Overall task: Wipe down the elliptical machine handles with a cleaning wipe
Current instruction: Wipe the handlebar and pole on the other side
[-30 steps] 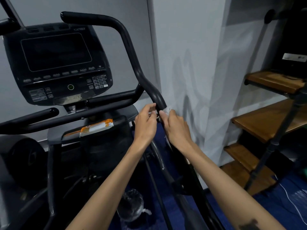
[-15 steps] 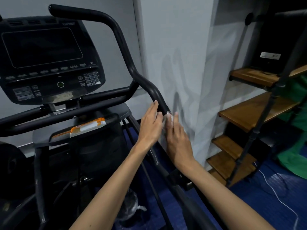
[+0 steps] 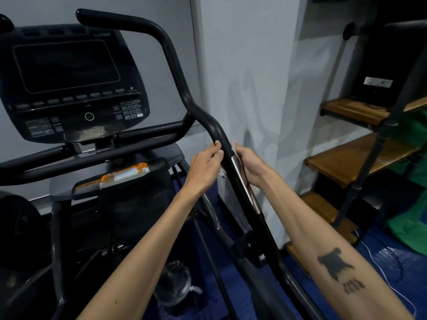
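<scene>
The elliptical's black right handle (image 3: pixel 209 125) curves down from the upper left and passes between my hands. A silver strip (image 3: pixel 242 181) on it shows just below them. My left hand (image 3: pixel 204 168) presses on the handle's left side with its fingers curled onto the bar. My right hand (image 3: pixel 253 166) lies along its right side. The white cleaning wipe (image 3: pixel 223 173) is mostly hidden, with one scrap showing under my left palm and another at my right fingertips.
The dark console (image 3: pixel 69 77) stands at the left, with an orange-and-white wipe packet (image 3: pixel 124 177) on the tray under it. A white pillar (image 3: pixel 249 65) is close behind the handle. Wooden shelves (image 3: pixel 360 159) stand to the right. A clear plastic bag (image 3: pixel 173 282) lies on the blue floor.
My hands have parted from the front of the handle to its two sides, so the bar and its silver strip now show between them. The view has shifted a little.
</scene>
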